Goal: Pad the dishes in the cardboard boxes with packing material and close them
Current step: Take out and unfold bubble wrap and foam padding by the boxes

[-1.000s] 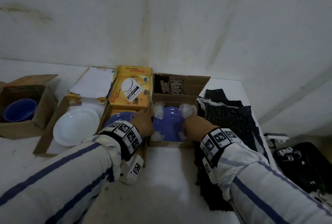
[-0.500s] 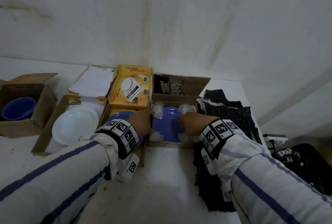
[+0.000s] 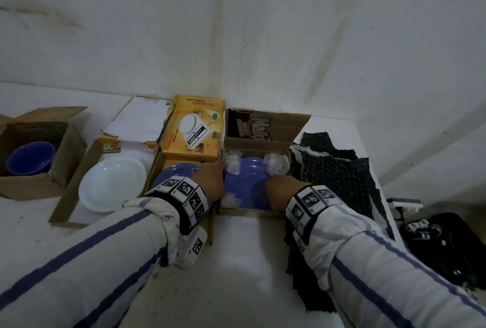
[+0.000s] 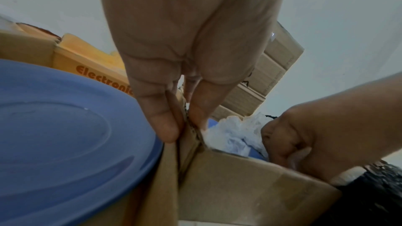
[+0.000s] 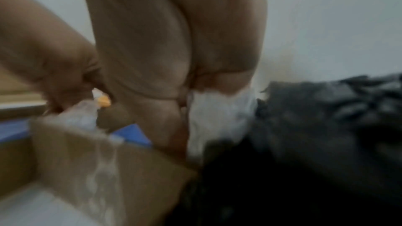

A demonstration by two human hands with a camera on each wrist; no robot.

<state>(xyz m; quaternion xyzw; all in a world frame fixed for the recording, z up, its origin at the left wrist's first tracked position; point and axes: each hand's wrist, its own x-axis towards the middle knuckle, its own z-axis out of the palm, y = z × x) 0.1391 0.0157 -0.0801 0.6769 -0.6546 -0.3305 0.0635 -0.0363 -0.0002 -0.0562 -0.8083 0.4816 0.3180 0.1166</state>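
An open cardboard box (image 3: 247,213) holds a blue plate (image 3: 247,183) with clear crumpled packing wads (image 3: 274,166) in its corners. My left hand (image 3: 222,170) pinches the box's left wall between thumb and fingers; the left wrist view shows that pinch (image 4: 185,123) on the cardboard edge. My right hand (image 3: 278,191) is curled inside the box's near right corner, over the plate's edge. In the blurred right wrist view its fingers (image 5: 185,109) close around a white packing wad (image 5: 217,118). The fingertips are hidden in the head view.
Left of this box, another blue plate (image 3: 171,178) lies in a box with a yellow kitchen-scale lid (image 3: 194,130). Farther left are a white plate (image 3: 113,183) and a blue bowl (image 3: 29,157), both in boxes. Black bubble wrap (image 3: 336,178) lies right of the box.
My right hand has slid a little left and deeper into the box's near right corner. The left hand has stayed at the left wall.
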